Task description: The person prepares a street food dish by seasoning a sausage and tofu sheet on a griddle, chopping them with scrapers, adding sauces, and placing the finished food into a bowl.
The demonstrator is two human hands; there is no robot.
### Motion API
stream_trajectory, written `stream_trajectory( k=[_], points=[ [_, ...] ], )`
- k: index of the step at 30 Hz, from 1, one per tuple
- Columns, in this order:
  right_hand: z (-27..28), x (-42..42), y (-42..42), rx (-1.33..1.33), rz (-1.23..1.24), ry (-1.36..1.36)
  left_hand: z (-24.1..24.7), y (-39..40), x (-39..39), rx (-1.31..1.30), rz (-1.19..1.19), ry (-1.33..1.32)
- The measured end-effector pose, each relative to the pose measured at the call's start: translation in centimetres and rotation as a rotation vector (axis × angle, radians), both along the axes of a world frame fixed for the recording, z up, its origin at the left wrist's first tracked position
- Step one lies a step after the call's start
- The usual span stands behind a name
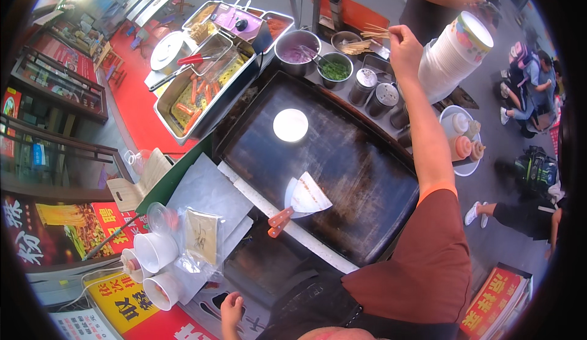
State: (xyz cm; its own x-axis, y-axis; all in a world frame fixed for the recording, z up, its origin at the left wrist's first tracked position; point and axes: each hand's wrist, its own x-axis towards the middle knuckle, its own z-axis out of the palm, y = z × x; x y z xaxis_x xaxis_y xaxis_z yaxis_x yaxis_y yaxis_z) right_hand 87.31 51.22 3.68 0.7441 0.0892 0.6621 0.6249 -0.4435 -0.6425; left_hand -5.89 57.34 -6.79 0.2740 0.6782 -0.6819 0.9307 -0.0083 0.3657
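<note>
At the upper right, my right hand (406, 46) pinches a few thin wooden skewers (376, 32) above a metal bowl of more skewers (355, 46). My left hand (232, 308) hangs low near the front, its fingers curled, with nothing visible in it. A dark flat griddle (357, 156) lies before me. A round white disc (290, 125) rests on its upper part. Two scrapers with wooden handles (280, 223) lie overlapped at its near edge, their blades (308, 197) on the griddle.
Shaker tins (365, 83), a bowl of chopped greens (335, 67) and a pot of chopped onion (298, 51) line the far side. Stacked paper bowls (458, 55) and sauce bottles (455, 124) stand right. A fryer with sausages (192, 106) stands left; white tubs (156, 250) are nearer. A person stands beyond.
</note>
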Motion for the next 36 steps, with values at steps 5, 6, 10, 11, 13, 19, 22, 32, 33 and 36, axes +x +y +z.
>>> stream_trajectory(
  k=[5, 6, 10, 11, 13, 19, 22, 32, 33, 36],
  points=[
    [2.8, -9.4, 0.6, 0.480, 0.332, 0.211, 7.2, 2.9, 14.3, 0.057, -0.016, -0.404],
    [3.0, -12.9, 1.6, 0.570, 0.470, 0.336, 7.9, 2.9, 16.8, -0.025, 0.106, -0.494],
    [2.3, -31.3, 4.5, 0.696, 0.888, 0.816, 8.2, 3.3, 27.5, -0.189, 0.344, -1.050],
    [1.7, -35.7, 4.6, 0.725, 0.964, 0.943, 9.4, 4.7, 29.2, -0.258, 0.151, -1.181],
    [1.4, -43.4, 4.4, 0.704, 1.033, 1.123, 11.0, 4.3, 32.2, -0.305, 0.289, -1.447],
    [2.3, -50.7, 2.0, 0.627, 1.085, 1.270, 13.0, 3.1, 30.6, 0.165, 0.322, -1.277],
    [2.9, -50.5, 1.5, 0.599, 1.089, 1.218, 5.2, 5.6, 29.9, -0.356, 0.736, -1.186],
    [2.3, -46.3, 0.6, 0.659, 1.072, 1.099, 13.1, 1.8, 31.9, -0.139, 0.536, -1.316],
    [2.2, -45.3, 0.5, 0.673, 1.058, 1.066, 12.8, 1.9, 32.5, -0.135, 0.525, -1.292],
    [1.6, -41.7, 0.9, 0.670, 0.989, 0.958, 11.5, 2.1, 32.8, -0.080, 0.540, -1.263]
  ],
)
